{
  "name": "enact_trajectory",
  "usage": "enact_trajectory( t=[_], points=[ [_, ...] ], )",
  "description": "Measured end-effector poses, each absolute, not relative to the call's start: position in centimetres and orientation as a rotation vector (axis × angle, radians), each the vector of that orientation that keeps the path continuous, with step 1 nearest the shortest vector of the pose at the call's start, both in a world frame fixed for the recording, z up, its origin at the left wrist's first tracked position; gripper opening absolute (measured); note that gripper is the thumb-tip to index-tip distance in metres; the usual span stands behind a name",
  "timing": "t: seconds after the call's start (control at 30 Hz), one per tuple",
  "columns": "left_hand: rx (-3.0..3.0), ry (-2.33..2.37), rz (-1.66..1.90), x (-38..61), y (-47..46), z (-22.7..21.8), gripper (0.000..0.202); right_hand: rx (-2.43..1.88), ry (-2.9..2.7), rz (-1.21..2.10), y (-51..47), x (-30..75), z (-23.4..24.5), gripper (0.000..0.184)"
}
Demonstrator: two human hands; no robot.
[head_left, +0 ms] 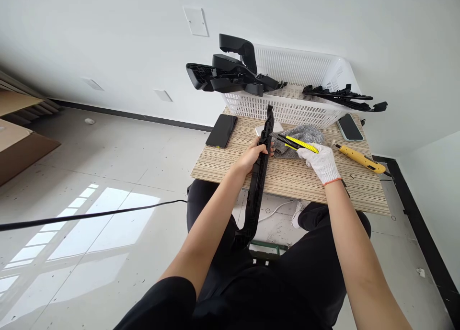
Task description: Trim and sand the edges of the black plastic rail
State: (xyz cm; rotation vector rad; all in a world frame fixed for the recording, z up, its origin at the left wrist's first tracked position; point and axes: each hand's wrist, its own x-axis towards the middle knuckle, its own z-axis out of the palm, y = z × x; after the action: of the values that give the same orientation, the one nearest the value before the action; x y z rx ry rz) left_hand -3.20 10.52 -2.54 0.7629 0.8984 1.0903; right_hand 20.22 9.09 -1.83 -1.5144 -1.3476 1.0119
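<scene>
My bare left hand (256, 153) is wrapped round a long black plastic strip (259, 186) that runs from my lap up over the wooden table (230, 165). In a white knit glove, my right hand (321, 160) grips a yellow and black utility knife (296, 142), its tip pointing at the strip close to my left fingers. A grey glove (304, 132) lies on the table just behind the knife.
A white mesh basket (294, 88) at the table's back holds black plastic parts (230, 73) and thin black strips (343, 97). Two phones (221, 130) (350, 127) lie on the table, plus a second yellow cutter (359, 158). A black cable (89, 216) crosses the floor; cardboard (17, 143) sits left.
</scene>
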Motion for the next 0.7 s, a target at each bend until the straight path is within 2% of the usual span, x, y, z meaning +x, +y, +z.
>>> enact_trajectory(
  t=[0.17,0.3,0.7],
  points=[
    [0.767,0.908,1.084,-3.2,10.3,-2.2,0.040,-1.525,-1.333,1.049,9.1,20.2,-1.7,0.039],
    [0.769,0.903,1.080,-3.2,10.5,-2.4,0.039,-1.508,-1.334,0.994,9.1,20.2,-1.7,0.033],
    [0.749,0.844,1.113,-3.2,10.9,-3.4,0.039,-1.520,-1.325,1.048,9.3,20.3,-2.0,0.041]
  ],
)
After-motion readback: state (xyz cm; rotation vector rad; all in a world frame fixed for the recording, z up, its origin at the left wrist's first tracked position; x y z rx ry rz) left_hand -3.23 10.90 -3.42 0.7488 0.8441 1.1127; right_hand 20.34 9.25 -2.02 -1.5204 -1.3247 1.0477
